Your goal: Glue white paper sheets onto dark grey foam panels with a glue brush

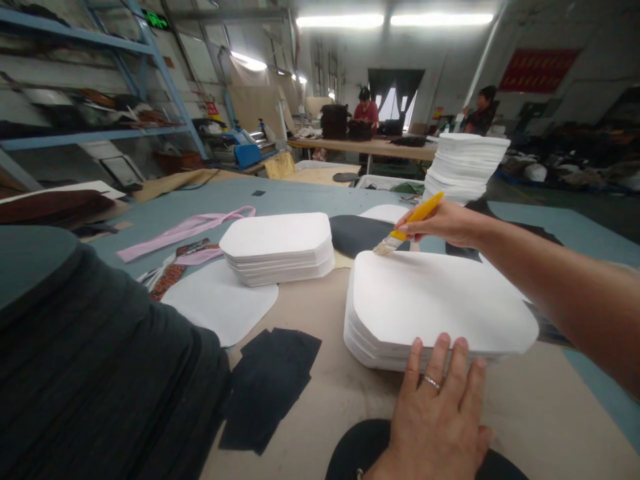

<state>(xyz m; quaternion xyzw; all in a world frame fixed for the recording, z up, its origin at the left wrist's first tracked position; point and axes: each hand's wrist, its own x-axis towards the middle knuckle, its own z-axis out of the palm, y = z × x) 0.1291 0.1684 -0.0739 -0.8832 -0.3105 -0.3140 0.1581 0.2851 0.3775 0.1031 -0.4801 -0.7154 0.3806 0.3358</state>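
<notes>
My right hand (440,223) grips a paintbrush (420,212) with a yellow handle. Its pale bristles touch the far left edge of a stack of white panels (440,297) with cut corners. My left hand (440,413), a ring on one finger, lies flat with fingers stretched, fingertips on the near edge of the same stack. Under that hand is a black rounded piece (357,450), partly hidden. To the left stands a smaller stack of white panels (277,240), partly over a white rounded sheet (220,303). A dark oval piece (357,233) lies behind the brush.
A tall pile of dark panels (105,360) fills the near left, beside small black pieces (270,387). Pink straps (180,233) lie farther back. A tall white stack (465,163) stands at back right. Two people (367,110) are in the background; blue shelves (90,137) stand left.
</notes>
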